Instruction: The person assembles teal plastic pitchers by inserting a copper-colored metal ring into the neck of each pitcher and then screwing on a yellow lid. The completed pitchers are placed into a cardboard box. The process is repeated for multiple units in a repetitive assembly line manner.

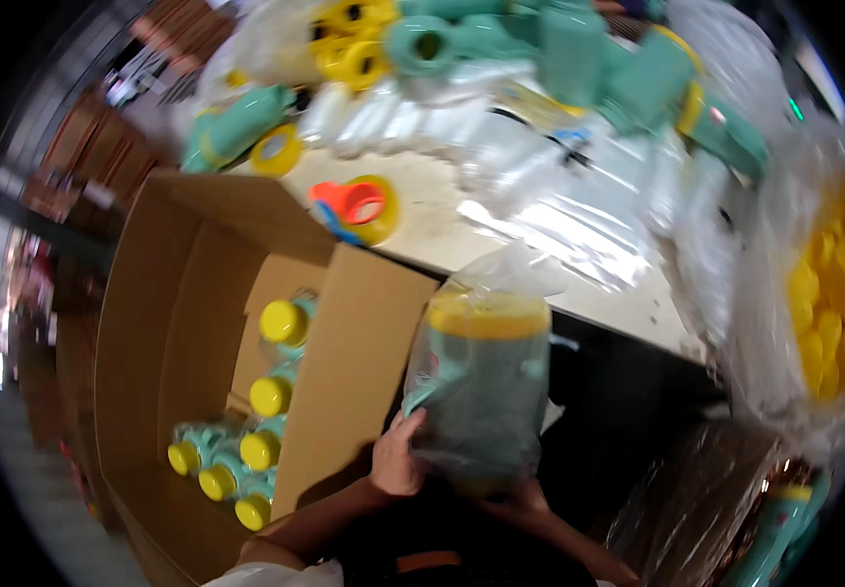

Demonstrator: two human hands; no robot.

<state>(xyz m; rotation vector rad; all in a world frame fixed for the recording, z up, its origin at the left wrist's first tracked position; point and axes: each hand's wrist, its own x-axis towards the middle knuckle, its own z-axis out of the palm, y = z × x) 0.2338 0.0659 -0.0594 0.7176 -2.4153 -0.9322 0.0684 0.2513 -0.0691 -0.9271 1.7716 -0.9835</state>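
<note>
A green plastic jug [481,391] with a yellow band at its upper end is wrapped in a clear plastic bag and held upright in front of me. My left hand [400,455] grips its left side low down, thumb up against the bag. Under the jug's bottom right is my right hand [520,504], its fingers mostly hidden by the jug. Left of the jug stands an open cardboard box [364,342]. Inside it, several bagged green bottles with yellow caps [271,396] stand in rows.
The white table [422,230] holds flattened clear bags [579,205], an orange-and-yellow tape dispenser [354,203], yellow rings [352,44] and green jugs [574,59]. At right hangs a clear sack of yellow parts [828,303]. More green jugs [775,533] sit lower right.
</note>
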